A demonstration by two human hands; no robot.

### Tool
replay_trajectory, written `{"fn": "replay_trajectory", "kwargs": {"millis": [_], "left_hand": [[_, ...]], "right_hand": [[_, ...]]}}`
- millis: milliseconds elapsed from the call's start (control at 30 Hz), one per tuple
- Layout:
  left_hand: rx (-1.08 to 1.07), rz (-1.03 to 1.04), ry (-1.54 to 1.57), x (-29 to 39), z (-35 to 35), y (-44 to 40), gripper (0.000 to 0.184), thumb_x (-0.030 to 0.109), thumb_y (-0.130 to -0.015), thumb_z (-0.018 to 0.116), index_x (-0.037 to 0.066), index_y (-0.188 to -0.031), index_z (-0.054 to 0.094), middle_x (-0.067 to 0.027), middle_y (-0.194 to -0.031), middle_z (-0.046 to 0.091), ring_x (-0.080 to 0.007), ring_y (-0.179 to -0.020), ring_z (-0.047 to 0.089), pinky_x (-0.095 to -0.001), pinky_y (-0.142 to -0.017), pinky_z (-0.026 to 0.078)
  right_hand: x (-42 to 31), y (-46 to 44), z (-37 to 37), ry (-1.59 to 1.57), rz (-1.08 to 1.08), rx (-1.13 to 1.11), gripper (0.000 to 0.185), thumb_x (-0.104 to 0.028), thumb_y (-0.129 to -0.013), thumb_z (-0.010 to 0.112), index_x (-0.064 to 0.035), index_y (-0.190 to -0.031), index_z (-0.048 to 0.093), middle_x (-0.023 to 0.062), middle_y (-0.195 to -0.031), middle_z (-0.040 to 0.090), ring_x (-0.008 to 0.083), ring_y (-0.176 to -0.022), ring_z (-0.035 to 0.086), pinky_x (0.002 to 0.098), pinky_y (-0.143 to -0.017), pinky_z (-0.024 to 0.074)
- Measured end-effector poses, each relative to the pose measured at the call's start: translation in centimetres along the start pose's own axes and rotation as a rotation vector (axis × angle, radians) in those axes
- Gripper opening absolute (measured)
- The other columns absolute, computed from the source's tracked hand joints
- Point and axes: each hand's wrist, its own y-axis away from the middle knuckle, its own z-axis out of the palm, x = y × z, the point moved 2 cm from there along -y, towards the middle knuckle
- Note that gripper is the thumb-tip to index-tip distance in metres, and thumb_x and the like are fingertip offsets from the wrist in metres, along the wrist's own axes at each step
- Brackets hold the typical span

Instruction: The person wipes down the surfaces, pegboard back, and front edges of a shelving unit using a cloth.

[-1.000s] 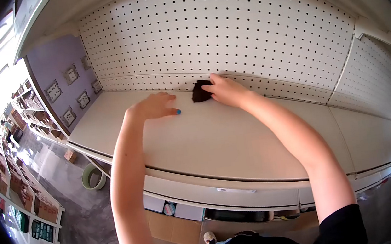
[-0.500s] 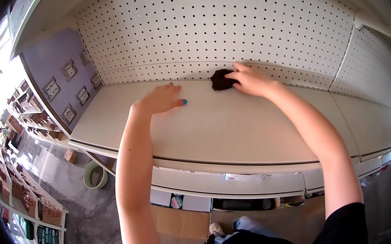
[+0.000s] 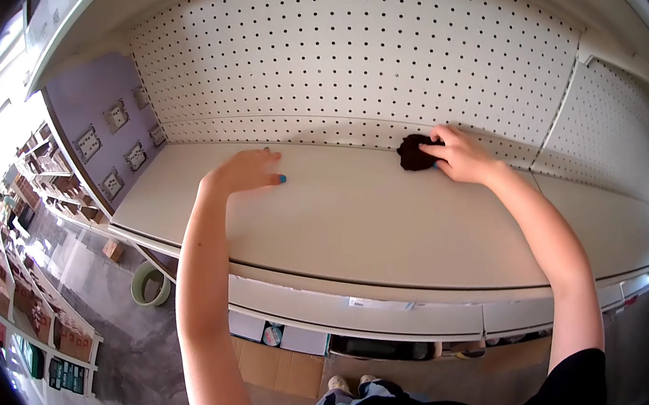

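A dark brown, crumpled cloth (image 3: 416,153) lies on the white shelf (image 3: 358,215), close to the foot of the perforated back panel. Fingers of my right hand (image 3: 459,157) grip its right side and press it against the shelf. Farther left, my left hand (image 3: 245,171) rests on the same shelf surface with its fingers stretched out and nothing in them. Its thumbnail is blue. A wide gap of bare shelf separates the two hands.
The perforated panel (image 3: 324,58) rises behind the shelf, and a purple side panel (image 3: 103,120) closes the left end. Lower shelves hold boxes (image 3: 302,339). A green bin (image 3: 150,285) stands on the floor at left, near stocked shelving (image 3: 32,308).
My right hand has slid the cloth to the right along the back of the shelf. My left hand stays at about the same spot, while the view has shifted slightly.
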Motion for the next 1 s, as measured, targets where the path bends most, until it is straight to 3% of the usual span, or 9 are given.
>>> {"fn": "replay_trajectory", "kwargs": {"millis": [167,367,533,667,900,933,1000], "left_hand": [[0.001,-0.060,0.060,0.5,-0.6,0.6,0.063,0.046,-0.081,0.064,0.022,-0.137,0.046,-0.0044,-0.147,0.036,-0.0261,-0.132,0.037,-0.0386,-0.109,0.031],[-0.062,0.020,0.101,-0.2,-1.2,-0.2,0.063,0.045,-0.080,0.066,0.021,-0.136,0.047,-0.0033,-0.143,0.042,-0.0237,-0.128,0.042,-0.0373,-0.106,0.036],[-0.134,0.176,0.149,-3.6,-1.3,-1.4,0.053,0.035,-0.085,0.062,0.020,-0.134,0.049,-0.0048,-0.141,0.044,-0.0227,-0.124,0.047,-0.0367,-0.103,0.039],[-0.060,0.276,0.185,-7.0,-2.9,-1.3,0.045,0.028,-0.089,0.058,0.018,-0.132,0.050,-0.0084,-0.141,0.044,-0.0246,-0.120,0.050,-0.0364,-0.101,0.040],[-0.054,0.350,0.064,-14.4,-3.2,-2.4,0.047,0.029,-0.086,0.061,0.014,-0.130,0.052,-0.0101,-0.136,0.047,-0.0269,-0.115,0.053,-0.0374,-0.098,0.042],[-0.029,0.373,0.055,-15.2,-2.0,-3.1,0.048,0.029,-0.085,0.062,0.014,-0.130,0.052,-0.0103,-0.135,0.048,-0.0271,-0.115,0.052,-0.0375,-0.098,0.042],[-0.009,0.387,0.043,-15.8,-1.5,-3.2,0.050,0.029,-0.085,0.063,0.013,-0.130,0.051,-0.0108,-0.133,0.049,-0.0275,-0.116,0.052,-0.0380,-0.098,0.042]], "right_hand": [[0.4,-0.3,0.7,0.031,-0.034,0.029,0.040,-0.003,-0.076,0.066,-0.0117,-0.115,0.065,0.0061,-0.113,0.048,0.0238,-0.104,0.050,0.0341,-0.087,0.0482],[-1.2,-0.9,0.8,0.030,0.035,0.045,0.041,0.001,-0.075,0.064,-0.0136,-0.113,0.066,0.0054,-0.108,0.049,0.0223,-0.102,0.050,0.0333,-0.084,0.0492],[-3.6,-3.6,1.9,0.062,0.116,0.042,0.042,0.003,-0.074,0.063,-0.0141,-0.112,0.067,0.0055,-0.109,0.050,0.0228,-0.103,0.050,0.0327,-0.084,0.0490],[-6.9,-8.1,3.5,0.033,0.128,0.084,0.044,0.005,-0.074,0.059,-0.0153,-0.111,0.068,0.0067,-0.111,0.051,0.0239,-0.107,0.050,0.0337,-0.088,0.0471],[-15.1,-20.3,7.6,0.091,0.084,0.131,0.045,0.004,-0.073,0.061,-0.0163,-0.113,0.067,0.0084,-0.112,0.051,0.0254,-0.108,0.050,0.0348,-0.085,0.0481],[-16.8,-21.8,7.7,0.062,0.096,0.113,0.041,0.002,-0.074,0.059,-0.0122,-0.111,0.068,0.0108,-0.112,0.052,0.0268,-0.110,0.049,0.0353,-0.091,0.0452],[-18.8,-24.7,8.8,0.102,0.065,0.158,0.040,0.001,-0.075,0.059,-0.0128,-0.111,0.068,0.0106,-0.110,0.052,0.0266,-0.108,0.049,0.0354,-0.092,0.0445]]}}
